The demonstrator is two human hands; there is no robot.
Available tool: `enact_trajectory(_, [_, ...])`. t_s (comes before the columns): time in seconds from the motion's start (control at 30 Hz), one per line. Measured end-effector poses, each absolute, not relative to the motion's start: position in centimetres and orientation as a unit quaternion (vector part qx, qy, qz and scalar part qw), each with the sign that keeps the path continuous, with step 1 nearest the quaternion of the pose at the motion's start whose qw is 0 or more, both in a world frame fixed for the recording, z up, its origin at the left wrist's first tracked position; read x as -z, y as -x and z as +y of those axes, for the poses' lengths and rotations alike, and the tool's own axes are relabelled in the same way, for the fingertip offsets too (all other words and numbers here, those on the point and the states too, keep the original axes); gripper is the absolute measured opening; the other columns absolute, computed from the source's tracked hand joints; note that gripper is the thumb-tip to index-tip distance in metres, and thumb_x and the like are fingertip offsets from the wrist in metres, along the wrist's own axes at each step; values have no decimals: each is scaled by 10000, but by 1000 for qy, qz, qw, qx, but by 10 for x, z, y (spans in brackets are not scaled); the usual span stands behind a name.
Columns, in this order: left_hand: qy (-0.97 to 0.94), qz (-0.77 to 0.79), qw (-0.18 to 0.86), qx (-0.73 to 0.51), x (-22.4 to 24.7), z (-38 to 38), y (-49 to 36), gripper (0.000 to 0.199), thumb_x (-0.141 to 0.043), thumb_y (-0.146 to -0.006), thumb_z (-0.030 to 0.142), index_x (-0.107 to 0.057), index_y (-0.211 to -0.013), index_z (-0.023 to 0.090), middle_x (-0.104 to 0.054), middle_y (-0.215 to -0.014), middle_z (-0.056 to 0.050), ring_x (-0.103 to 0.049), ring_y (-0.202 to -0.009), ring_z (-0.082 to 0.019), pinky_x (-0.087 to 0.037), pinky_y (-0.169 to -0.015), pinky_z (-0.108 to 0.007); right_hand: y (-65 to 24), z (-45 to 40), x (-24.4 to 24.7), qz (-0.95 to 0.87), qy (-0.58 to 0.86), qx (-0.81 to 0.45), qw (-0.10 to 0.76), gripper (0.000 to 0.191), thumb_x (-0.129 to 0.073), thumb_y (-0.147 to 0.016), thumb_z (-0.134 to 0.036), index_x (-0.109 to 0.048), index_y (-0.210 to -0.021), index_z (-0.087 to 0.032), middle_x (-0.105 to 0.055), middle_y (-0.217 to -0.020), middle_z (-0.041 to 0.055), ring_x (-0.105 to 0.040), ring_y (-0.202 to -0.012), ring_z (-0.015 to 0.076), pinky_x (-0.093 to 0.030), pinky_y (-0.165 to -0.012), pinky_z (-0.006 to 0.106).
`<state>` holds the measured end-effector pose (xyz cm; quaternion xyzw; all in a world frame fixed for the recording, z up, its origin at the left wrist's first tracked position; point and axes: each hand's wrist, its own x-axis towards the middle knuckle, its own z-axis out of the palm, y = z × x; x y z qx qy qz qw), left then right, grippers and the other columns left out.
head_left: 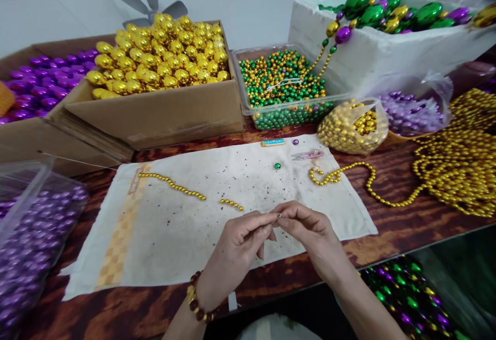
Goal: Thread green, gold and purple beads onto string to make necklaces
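Note:
Over the near part of the white cloth (209, 257), my left hand (246, 236) and my right hand (306, 226) meet fingertip to fingertip, both pinched closed. Between them shows a thin, pale, shiny sliver, too small to name. Just beyond my left hand lie a short row of gold beads (231, 204) and a longer gold bead strand (174, 185). Farther back on the cloth are a green bead (277, 166), a purple bead (295, 142), pink-handled thread snips (308, 155) and a small blue-and-yellow packet (273, 143). Dark specks dot the fabric.
Cardboard boxes of large gold beads (163, 56) and purple beads (46, 81) stand at the back left. A clear bin (294, 105) and a foam box (383, 56) stand behind. Bagged gold beads (349, 128) and piled gold strands (457, 159) sit right; bagged purple beads (39, 247), left.

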<state>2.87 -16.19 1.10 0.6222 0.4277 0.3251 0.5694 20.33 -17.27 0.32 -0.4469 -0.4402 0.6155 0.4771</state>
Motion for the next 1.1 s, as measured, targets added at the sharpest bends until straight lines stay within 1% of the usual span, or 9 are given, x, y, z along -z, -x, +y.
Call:
enact_trajectory(0.2, [-655,411,552,-311,-15,-159,-25,315,-472,-914,222,-645,-1176,248,-607,-777,-20,-485,-482,-47,-459,-529,-218,-205,-175,-4,-436,425,-632,480,120,-604,-879,-279,-636,-792,-203,-628,-930,16,-557,-874,154,-414,-812,281])
enact_trajectory(0.4, [-649,417,559,-304,-16,-160,-26,321,-466,-918,230,-636,-1190,250,-606,-786,-25,-496,-505,-55,-463,-533,-217,-206,-176,-4,-444,429,-621,482,136,-594,-883,-286,-635,-788,-198,-628,-928,22,-564,-861,161,-419,-809,289])
enact_trajectory(0.53, [-658,416,549,-303,-16,-160,-27,320,-466,-917,232,-640,-1185,241,-604,-777,-26,-491,-497,-57,-460,-528,-219,-205,-176,-3,-441,436,-617,484,142,-595,-878,-302,-642,-795,-197,-633,-937,28,-570,-865,168,-428,-807,293])
enact_trajectory(0.67, [-671,417,535,-300,-15,-160,-26,319,-460,-919,219,-641,-1179,255,-604,-777,-17,-487,-489,-51,-455,-528,-216,-205,-176,-1,-440,435,-618,484,141,-591,-882,-302,-645,-802,-199,-635,-938,28,-573,-856,167,-429,-816,299])
enact_trajectory(0.83, [-699,410,505,-296,-15,-159,-25,329,-453,-923,194,-632,-1189,265,-607,-774,-8,-469,-482,-47,-448,-561,-228,-206,-177,2,-445,441,-610,484,108,-611,-876,-283,-653,-807,-211,-633,-977,14,-567,-903,158,-413,-842,282])
enact_trajectory(0.9, [-719,408,481,-293,-16,-158,-25,337,-449,-923,182,-626,-1195,272,-612,-782,-9,-476,-503,-54,-439,-567,-228,-206,-177,2,-448,440,-609,484,96,-613,-876,-280,-659,-821,-217,-637,-993,12,-566,-929,160,-407,-858,285])
enact_trajectory(1.0, [-758,407,428,-277,-19,-156,-25,356,-439,-919,154,-620,-1201,276,-603,-770,-13,-513,-592,-89,-426,-600,-239,-207,-176,1,-452,439,-609,482,101,-605,-883,-281,-673,-839,-221,-644,-1039,13,-562,-982,168,-395,-891,292])
enact_trajectory(1.1, [-789,403,386,-255,-21,-156,-26,383,-421,-908,106,-618,-1195,267,-584,-764,-14,-538,-687,-117,-417,-648,-252,-208,-174,-1,-451,442,-609,479,150,-567,-906,-299,-694,-880,-223,-662,-992,17,-573,-945,165,-399,-873,293])
